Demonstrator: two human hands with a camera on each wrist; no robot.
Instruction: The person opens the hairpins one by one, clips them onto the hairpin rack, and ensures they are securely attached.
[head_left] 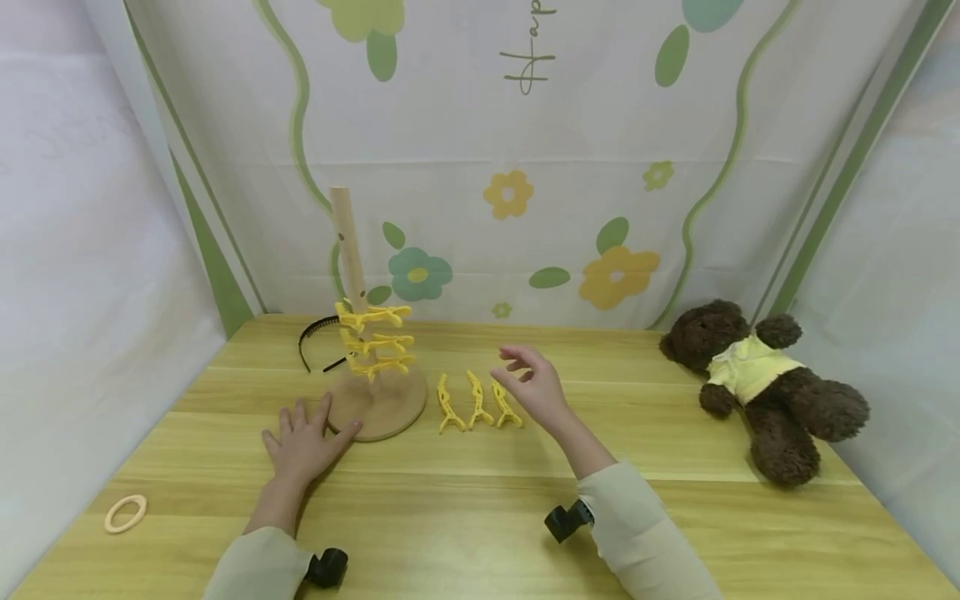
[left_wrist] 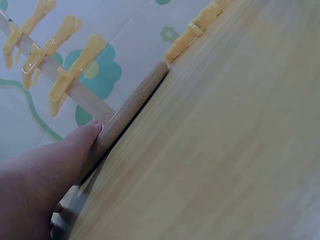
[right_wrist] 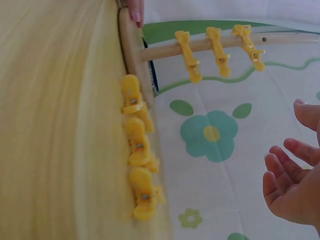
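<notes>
My left hand (head_left: 302, 443) rests with spread fingers at the round base (head_left: 386, 404) of a wooden stand, its thumb (left_wrist: 82, 140) lying over the base's edge. Three yellow hair clips (head_left: 381, 342) are clamped one above another on the upright post (head_left: 347, 242). On the table, right of the base, three more yellow hair clips lie in a row: a left one (head_left: 446, 403), a middle one (head_left: 477, 402) and a right one (head_left: 507, 405). Holding nothing, my right hand (head_left: 536, 387) hovers near the right clip, fingers loosely bent and thumb apart from them (right_wrist: 295, 185).
Behind the stand lies a black toothed headband (head_left: 306, 333), partly hidden. A pale ring (head_left: 125, 514) sits at the table's left. To the right, a brown teddy bear (head_left: 753, 371) in a yellow shirt lies on the wooden table (head_left: 465, 533). A flowered cloth (head_left: 465, 125) hangs behind.
</notes>
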